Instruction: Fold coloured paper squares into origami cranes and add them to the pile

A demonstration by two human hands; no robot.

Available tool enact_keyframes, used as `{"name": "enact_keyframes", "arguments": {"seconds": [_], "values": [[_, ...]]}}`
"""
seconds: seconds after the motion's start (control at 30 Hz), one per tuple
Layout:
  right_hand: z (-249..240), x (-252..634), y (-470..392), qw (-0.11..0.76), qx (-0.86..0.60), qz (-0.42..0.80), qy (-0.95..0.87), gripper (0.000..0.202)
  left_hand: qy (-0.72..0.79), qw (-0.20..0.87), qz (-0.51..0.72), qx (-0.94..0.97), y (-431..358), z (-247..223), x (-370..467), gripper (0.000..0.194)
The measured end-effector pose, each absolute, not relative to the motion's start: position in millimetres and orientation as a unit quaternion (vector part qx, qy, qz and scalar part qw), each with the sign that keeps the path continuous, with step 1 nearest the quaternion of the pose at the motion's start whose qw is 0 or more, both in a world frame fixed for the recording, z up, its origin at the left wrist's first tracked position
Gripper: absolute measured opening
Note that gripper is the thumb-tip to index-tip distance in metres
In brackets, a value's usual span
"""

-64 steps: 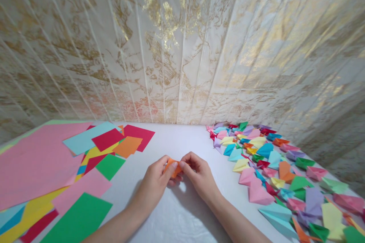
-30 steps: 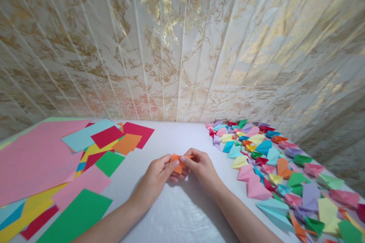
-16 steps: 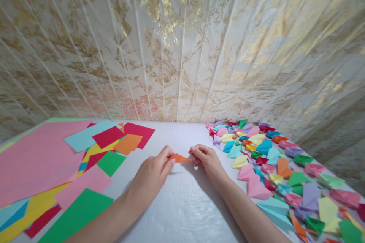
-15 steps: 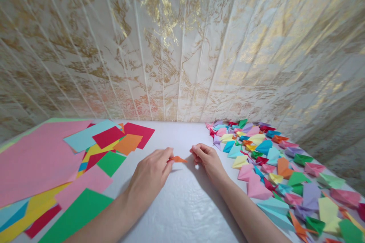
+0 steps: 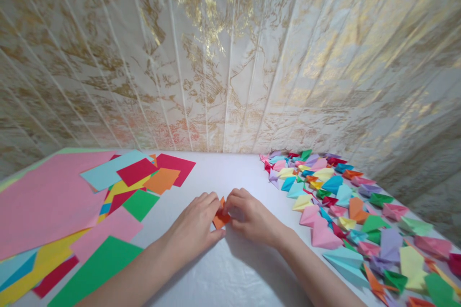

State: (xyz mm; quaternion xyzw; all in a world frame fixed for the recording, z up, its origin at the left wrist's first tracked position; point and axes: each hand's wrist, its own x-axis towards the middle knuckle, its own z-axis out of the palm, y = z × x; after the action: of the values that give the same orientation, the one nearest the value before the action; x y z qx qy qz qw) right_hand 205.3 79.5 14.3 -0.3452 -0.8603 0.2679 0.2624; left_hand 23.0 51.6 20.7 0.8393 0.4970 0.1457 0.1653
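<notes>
Flat sheets of coloured paper (image 5: 50, 201) in pink, green, red, yellow and pale blue are spread overlapping at the left of the desk (image 5: 230, 268), whose white cover is glossy and slightly wrinkled. At the middle, the left hand (image 5: 196, 225) is laid low on the desk with its fingertips closed on a small orange folded piece (image 5: 220, 217), creased into angular facets with a pointed tip standing between the two hands. The right hand (image 5: 250, 216) is pressed against the same piece from the other side, fingers curled onto it. Further right, a crowd of folded paper shapes (image 5: 345, 220), pointed and many-coloured, is scattered along the desk beneath a cream and gold draped cloth (image 5: 230, 57).
</notes>
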Motion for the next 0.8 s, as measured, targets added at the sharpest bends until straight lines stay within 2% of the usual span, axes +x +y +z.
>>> {"name": "enact_keyframes", "arguments": {"seconds": [0.1,0.3,0.57,0.7,0.8], "values": [[13,202,78,0.222,-0.320,0.202,-0.899,0.019,0.492,0.196,0.130,0.838,54,24,17,0.016],[1,204,86,0.216,-0.284,0.142,-0.923,0.013,0.479,0.223,0.124,0.840,58,27,13,0.020],[-1,204,84,0.254,-0.326,0.220,-0.884,0.017,0.466,0.231,0.136,0.843,61,28,13,0.017],[1,207,85,0.267,-0.323,0.278,-0.864,0.017,0.463,0.195,0.147,0.852,62,21,15,0.021],[1,213,90,0.268,-0.328,0.276,-0.863,0.022,0.471,0.138,0.159,0.856,60,14,19,0.019]]}}
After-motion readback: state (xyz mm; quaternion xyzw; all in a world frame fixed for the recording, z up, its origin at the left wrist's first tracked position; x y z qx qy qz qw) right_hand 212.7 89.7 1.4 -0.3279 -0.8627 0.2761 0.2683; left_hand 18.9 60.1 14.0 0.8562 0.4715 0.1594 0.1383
